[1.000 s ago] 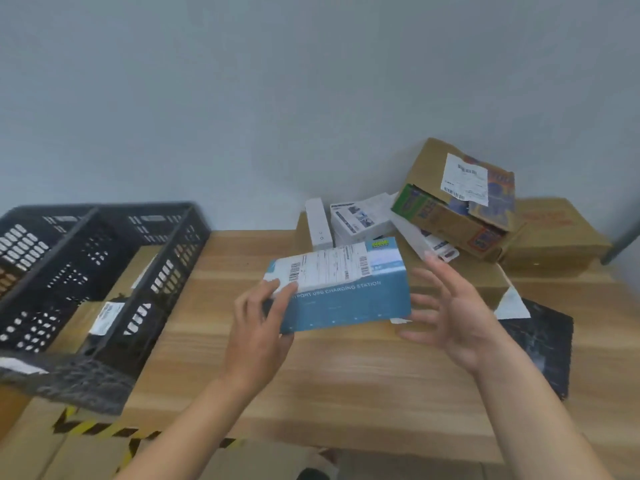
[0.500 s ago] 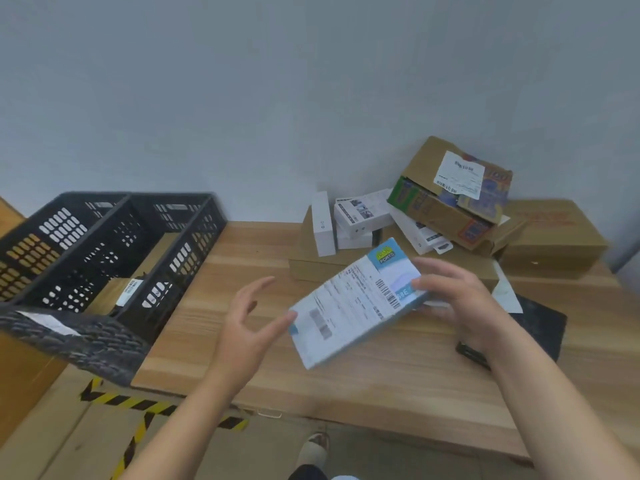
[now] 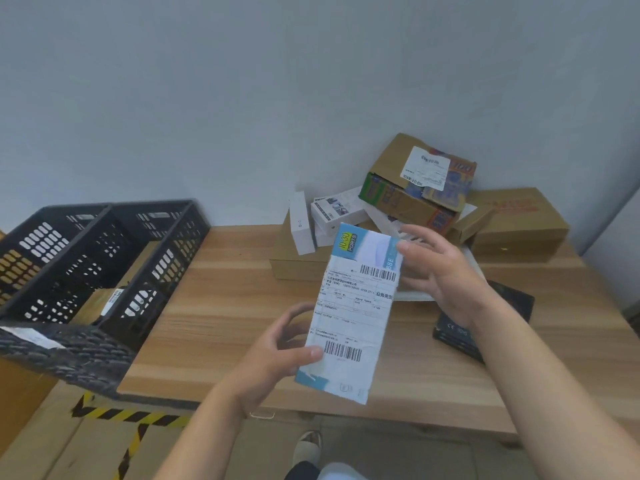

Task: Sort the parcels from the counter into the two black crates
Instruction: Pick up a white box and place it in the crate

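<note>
I hold a blue and white box (image 3: 353,317) with a shipping label facing me, upright above the wooden counter (image 3: 225,327). My left hand (image 3: 277,355) grips its lower left edge, thumb on the label. My right hand (image 3: 440,271) touches the upper right edge with fingers spread. Two black crates (image 3: 114,237) stand side by side at the left end of the counter. The right crate holds a brown parcel (image 3: 104,299) with a label. A heap of parcels (image 3: 415,195) lies at the back right against the wall.
The heap has white boxes (image 3: 301,223), a printed cardboard box with a label, and flat brown cartons (image 3: 519,223). A black flat packet (image 3: 485,317) lies at the right under my forearm. Yellow and black tape (image 3: 131,417) marks the floor below.
The box has turned from tilted sideways to upright with the label toward me. My left hand has taken hold of its lower edge; my right hand has shifted to the upper right edge.
</note>
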